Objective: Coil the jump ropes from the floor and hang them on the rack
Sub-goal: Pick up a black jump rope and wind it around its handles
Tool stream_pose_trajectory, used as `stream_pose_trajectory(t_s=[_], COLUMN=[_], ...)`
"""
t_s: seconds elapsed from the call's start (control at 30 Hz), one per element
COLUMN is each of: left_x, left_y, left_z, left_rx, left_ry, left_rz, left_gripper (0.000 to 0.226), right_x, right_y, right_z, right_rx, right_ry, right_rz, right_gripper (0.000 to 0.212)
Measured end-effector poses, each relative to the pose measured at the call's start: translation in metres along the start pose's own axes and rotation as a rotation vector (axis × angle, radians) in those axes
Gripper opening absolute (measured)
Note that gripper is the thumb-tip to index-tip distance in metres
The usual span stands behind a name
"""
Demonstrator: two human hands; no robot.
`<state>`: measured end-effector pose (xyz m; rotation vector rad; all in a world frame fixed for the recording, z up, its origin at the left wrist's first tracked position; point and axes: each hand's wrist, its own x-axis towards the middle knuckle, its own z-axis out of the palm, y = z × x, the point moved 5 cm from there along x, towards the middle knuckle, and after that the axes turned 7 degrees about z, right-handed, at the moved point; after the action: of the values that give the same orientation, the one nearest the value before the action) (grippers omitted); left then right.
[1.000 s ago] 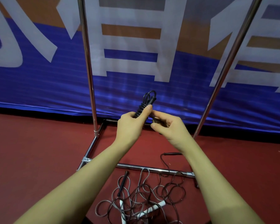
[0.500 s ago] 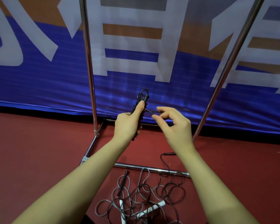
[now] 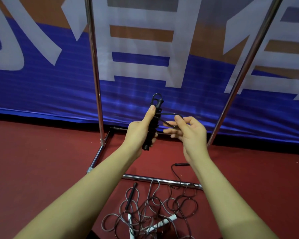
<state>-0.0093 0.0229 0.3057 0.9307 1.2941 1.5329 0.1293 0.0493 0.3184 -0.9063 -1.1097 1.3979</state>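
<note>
We stand over a dark red floor (image 3: 41, 169) that runs back to a wall hung with a blue banner (image 3: 41, 87), its cloth faintly rippled and printed with large white characters and tan-brown patches. In front of it rises a chrome rack (image 3: 95, 71): two shiny uprights, the right one leaning in our wide view, and low base bars lying on the floor. Our left hand (image 3: 138, 133) grips a coiled black jump rope (image 3: 152, 130), held upright in the air between the uprights, fingers curled round the bundle and thumb pressed up along it; a small loop sticks out above the thumb. Our right hand (image 3: 188, 133) is just beside it, thumb and curled fingers pinching a loose loop of cord that leads off the bundle's upper part. Below our forearms, a tangle of loose ropes (image 3: 150, 213) lies on the floor near the front base bar, dark and grey cords crossing each other, with white handles (image 3: 164, 221) in the heap, one black handle (image 3: 131, 195) at its left and another black handle (image 3: 182, 164) lying beyond the bar.
</note>
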Motion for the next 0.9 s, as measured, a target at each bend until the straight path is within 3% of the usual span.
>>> stream_pose_trajectory(t_s=[0.13, 0.23, 0.37, 0.47, 0.63, 0.9], left_x=[0.002, 0.002, 0.0, 0.001, 0.006, -0.006], left_y=[-0.001, -0.003, -0.002, 0.006, 0.011, 0.014], left_z=[0.014, 0.018, 0.013, 0.006, -0.005, 0.0], left_rx=[-0.054, -0.056, -0.127, 0.109, 0.395, 0.573], left_ry=[-0.296, -0.386, -0.262, -0.161, 0.051, 0.111], left_rz=[0.044, 0.087, 0.077, 0.192, 0.331, 0.362], left_gripper=[0.049, 0.048, 0.036, 0.02, 0.025, 0.038], right_x=[0.007, 0.008, 0.009, 0.009, 0.006, 0.004], right_y=[0.004, 0.0, -0.001, 0.0, 0.002, 0.003], right_z=[-0.004, -0.004, -0.002, -0.006, -0.001, 0.006], right_rx=[0.211, 0.352, 0.376, 0.327, 0.244, 0.284], right_ry=[-0.014, -0.107, -0.21, -0.191, -0.191, -0.248], right_rz=[0.046, 0.085, 0.091, 0.078, 0.054, 0.056], right_gripper=[0.021, 0.022, 0.022, 0.021, 0.025, 0.028])
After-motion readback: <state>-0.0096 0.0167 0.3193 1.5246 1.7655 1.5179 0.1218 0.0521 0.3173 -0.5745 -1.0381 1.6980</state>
